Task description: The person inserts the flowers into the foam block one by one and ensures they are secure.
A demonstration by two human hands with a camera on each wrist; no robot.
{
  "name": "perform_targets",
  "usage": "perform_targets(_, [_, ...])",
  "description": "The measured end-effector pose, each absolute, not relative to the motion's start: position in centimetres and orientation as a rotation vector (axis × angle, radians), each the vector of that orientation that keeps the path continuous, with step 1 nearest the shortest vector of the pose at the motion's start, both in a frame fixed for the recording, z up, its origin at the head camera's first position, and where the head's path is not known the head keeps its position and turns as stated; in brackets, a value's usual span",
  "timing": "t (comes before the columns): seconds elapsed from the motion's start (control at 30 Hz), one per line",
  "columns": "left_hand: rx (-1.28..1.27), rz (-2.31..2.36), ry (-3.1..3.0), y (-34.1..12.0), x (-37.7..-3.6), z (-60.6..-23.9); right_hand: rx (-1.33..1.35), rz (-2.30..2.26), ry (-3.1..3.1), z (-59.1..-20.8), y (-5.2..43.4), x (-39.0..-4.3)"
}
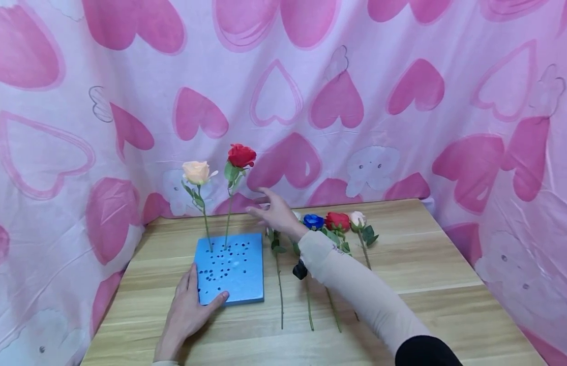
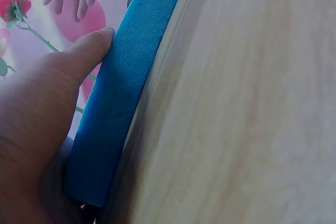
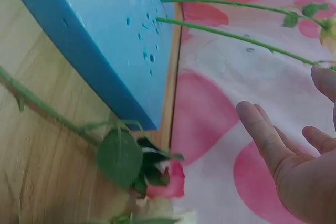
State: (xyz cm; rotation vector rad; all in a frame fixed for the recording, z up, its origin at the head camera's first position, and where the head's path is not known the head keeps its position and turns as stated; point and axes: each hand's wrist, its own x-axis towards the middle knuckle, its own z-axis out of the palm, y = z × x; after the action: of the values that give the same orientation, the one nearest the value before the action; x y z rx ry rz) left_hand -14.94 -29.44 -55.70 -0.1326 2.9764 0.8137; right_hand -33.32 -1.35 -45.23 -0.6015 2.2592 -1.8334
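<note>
A blue foam block (image 1: pixel 246 290) dotted with holes lies on the table. My left hand (image 1: pixel 187 310) grips its near left corner, thumb on the front edge and fingers along the left side. A peach rose (image 1: pixel 197 173) and a red rose (image 1: pixel 241 155) stand upright in holes toward the block's back, their green stems (image 3: pixel 226 35) also seen in the right wrist view. Right of the standing red rose, my right hand (image 1: pixel 279 214) is in the air with fingers spread, holding nothing. The left wrist view shows the left thumb (image 2: pixel 89 51) at the foam's edge.
Right of the block lie several roses, among them a blue one (image 1: pixel 313 221), a red one (image 1: pixel 338 221) and a pale one (image 1: pixel 358 219), stems toward me. The right forearm passes over some stems. A pink heart-print curtain (image 1: pixel 283 91) hangs around the wooden table (image 1: pixel 429 254).
</note>
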Motion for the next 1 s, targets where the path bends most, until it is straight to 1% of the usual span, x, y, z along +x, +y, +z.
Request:
perform_targets(0.37, [-0.130,0.804,2.967,-29.6,-15.3,-55.8,-0.606,-1.921,2.233,-44.4,3.0,-33.5])
perform_targets(0.53, [-0.133,0.811,2.959,-29.5,-15.3,-55.9,-0.555,-1.985,2.198,-44.2,6.1,-33.5])
perform_targets(0.73, [-0.128,0.828,2.977,-29.9,-15.2,-56.2,-0.513,-1.953,2.344,-44.4,9.7,-33.7])
perform_targets(1.0, [-0.113,0.824,2.979,-29.7,-15.3,-56.1,-0.365,-2.018,2.318,-45.6,14.6,-33.4])
